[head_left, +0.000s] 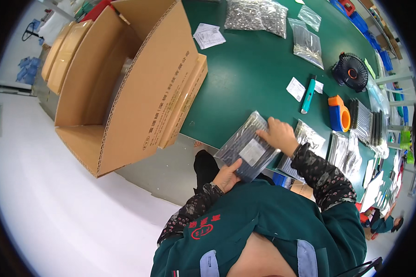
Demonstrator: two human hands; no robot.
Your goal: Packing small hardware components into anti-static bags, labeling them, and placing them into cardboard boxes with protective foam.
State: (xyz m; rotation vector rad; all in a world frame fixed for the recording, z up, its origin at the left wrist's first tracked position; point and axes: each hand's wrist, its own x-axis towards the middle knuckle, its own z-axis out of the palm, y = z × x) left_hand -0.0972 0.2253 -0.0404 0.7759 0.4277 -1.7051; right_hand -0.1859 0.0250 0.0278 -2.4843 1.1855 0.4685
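Head view: biggest thing here is a green table (pixel 245 69), its near edge right in front of the person. Next is an open cardboard box (pixel 155 92) by the table's left edge, flaps up; can't tell what it's resting on.

Then the thing being handled: a clear bag of dark strips (pixel 245 143) with a white label on its face. It's tilted across the table's near edge, not far from the near left corner, with its lower part hanging past the edge. The left hand (pixel 226 177) grips the lower left side, thumb on top; can't tell how the other fingers sit since they're mostly hidden. The right hand (pixel 283 136) is up at the right side, fingers bent over the plastic, thumb on the face.

Other stuff, getting smaller: a big bag of grey bits (pixel 256 17) toward the far edge, dark packs (pixel 363 120) off to the right, a flatter bag (pixel 306 46), then a black fan (pixel 351 73) toward the right edge. Just nearer than the fan is an orange and blue tape dispenser (pixel 334 117), then a teal cutter (pixel 308 97), and paper slips (pixel 296 89) beside it.
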